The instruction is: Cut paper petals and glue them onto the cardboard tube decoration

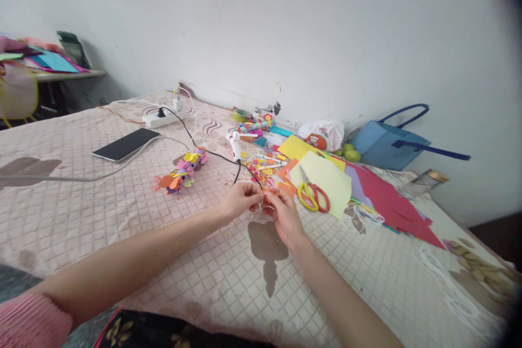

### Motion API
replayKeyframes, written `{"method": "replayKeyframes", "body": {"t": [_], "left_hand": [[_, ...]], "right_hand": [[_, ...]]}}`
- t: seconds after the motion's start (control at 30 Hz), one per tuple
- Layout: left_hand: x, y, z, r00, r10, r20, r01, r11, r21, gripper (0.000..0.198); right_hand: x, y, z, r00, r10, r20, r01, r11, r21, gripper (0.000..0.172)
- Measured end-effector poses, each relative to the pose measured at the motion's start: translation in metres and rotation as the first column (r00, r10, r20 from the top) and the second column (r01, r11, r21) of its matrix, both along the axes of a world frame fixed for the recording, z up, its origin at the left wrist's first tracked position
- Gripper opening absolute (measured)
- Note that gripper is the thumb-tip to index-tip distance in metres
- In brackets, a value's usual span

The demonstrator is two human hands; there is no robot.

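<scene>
My left hand (246, 197) and my right hand (282, 212) meet over the quilted cover, fingertips pinched together. Between them is a small orange piece (269, 193), mostly hidden by the fingers; its kind is unclear. Just beyond lie scattered colourful paper or foam scraps (265, 171). To the right, scissors (313, 197) with one yellow and one red handle rest on a pale yellow sheet (336, 187). Behind the hands stands a white glue gun (235, 147) with a black cord. A decorated stick of purple, yellow and orange cut-out shapes (183, 171) lies to the left.
A black phone (125, 144) and a white power strip (165, 118) with cables lie at left. Red sheets (391, 204), a blue bag (391, 144), a jar (426, 180) and white cords (448, 288) are at right. A wall (261, 32) rises behind.
</scene>
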State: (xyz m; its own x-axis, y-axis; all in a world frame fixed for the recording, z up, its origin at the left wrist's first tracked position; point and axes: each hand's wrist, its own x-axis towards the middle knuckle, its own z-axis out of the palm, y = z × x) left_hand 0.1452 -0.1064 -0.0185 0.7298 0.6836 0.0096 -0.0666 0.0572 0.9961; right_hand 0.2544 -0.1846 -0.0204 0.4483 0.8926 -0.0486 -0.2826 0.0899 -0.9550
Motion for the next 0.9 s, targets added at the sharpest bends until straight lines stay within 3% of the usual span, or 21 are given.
{"method": "replayKeyframes", "body": {"t": [0.53,0.63,0.77,0.9], "left_hand": [[-0.002,-0.001,0.003,1.0,-0.017,-0.015,0.017,1.0,-0.014,0.015],[-0.003,0.002,0.005,1.0,0.001,0.003,0.0,0.999,-0.048,0.017],[-0.013,0.012,0.01,0.999,0.015,0.037,-0.009,0.988,-0.153,0.021],[-0.035,0.021,0.013,0.998,0.061,0.019,-0.054,0.965,-0.256,0.02]], "right_hand": [[0.003,-0.001,-0.004,0.998,0.036,0.048,-0.036,0.999,-0.013,0.016],[0.003,-0.003,-0.003,0.991,0.011,0.136,-0.009,1.0,-0.014,0.02],[0.012,0.003,0.002,0.947,-0.142,0.289,0.118,0.988,0.099,0.024],[0.029,0.028,0.007,0.804,-0.161,0.572,0.117,0.987,0.112,0.025]]}}
